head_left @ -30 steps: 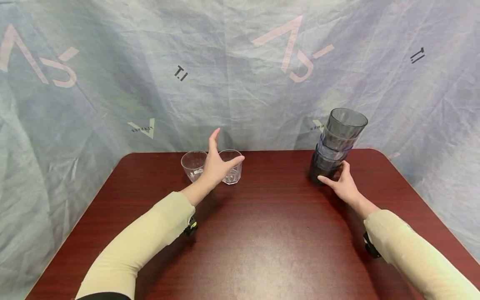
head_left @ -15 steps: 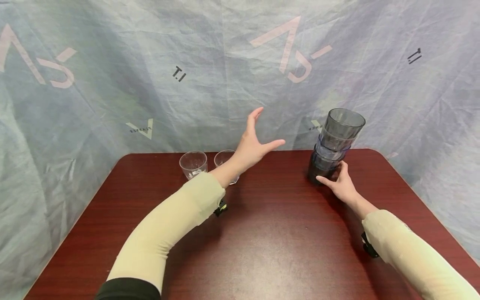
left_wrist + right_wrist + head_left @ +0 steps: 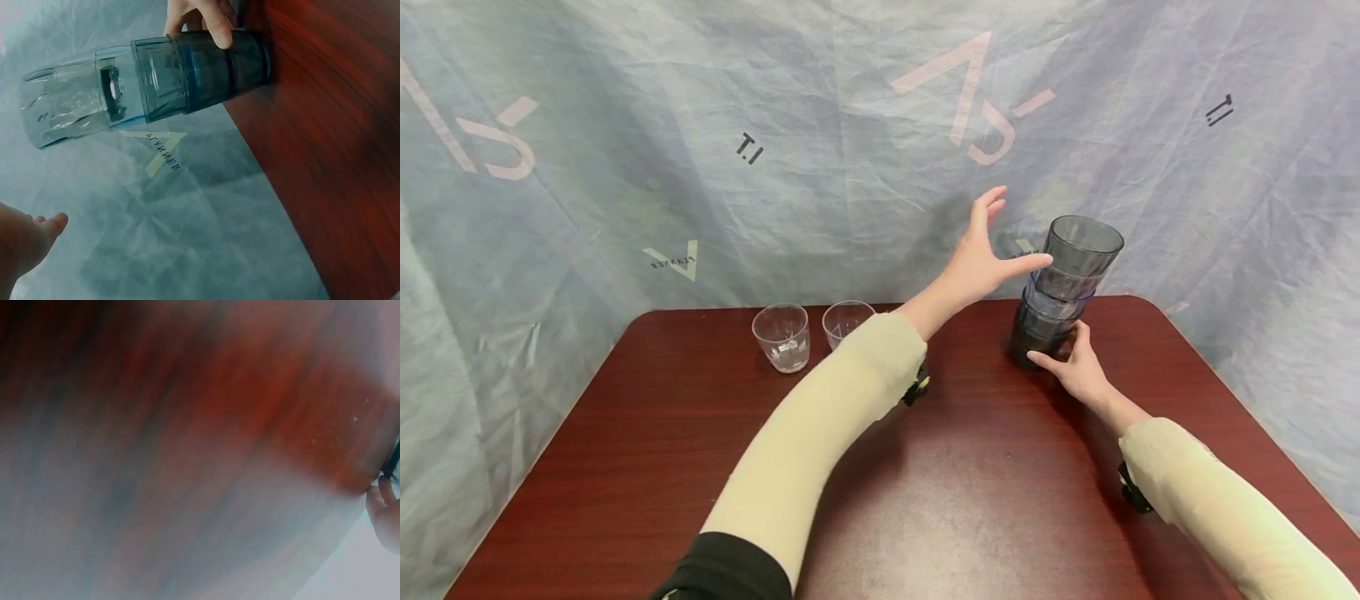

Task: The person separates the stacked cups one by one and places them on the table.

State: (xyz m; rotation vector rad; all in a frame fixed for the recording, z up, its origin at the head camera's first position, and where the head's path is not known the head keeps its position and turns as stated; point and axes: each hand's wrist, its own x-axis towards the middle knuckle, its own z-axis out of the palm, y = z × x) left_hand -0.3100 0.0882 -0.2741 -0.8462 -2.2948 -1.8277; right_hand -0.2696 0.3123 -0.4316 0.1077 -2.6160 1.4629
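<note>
Toward the back right stands a stack of nested tinted drinking glasses (image 3: 1054, 310), dark at the bottom, bluish midway, with a grey glass (image 3: 1084, 250) on top. My right hand (image 3: 1086, 371) grips the lowest glass, thumb on the near side and fingers round the right. My left hand (image 3: 976, 260) is raised left of the top glass, fingers and thumb spread wide, holding nothing; in the head view its thumb tip overlaps the glass's edge. The left wrist view shows the stack (image 3: 156, 78) sideways, apart from the left hand (image 3: 28, 240). Only fingers of the right hand (image 3: 386, 515) show in the right wrist view.
Two clear glasses stand upright at the back left: one (image 3: 782, 337) in full view, the other (image 3: 844, 321) partly behind the left forearm. The reddish-brown table (image 3: 985, 483) ends at a grey printed cloth (image 3: 850, 167) hanging behind it.
My left hand has moved right and up, from in front of the clear glasses to beside the stack's top, fingers still spread. The right hand keeps its grip on the stack's base.
</note>
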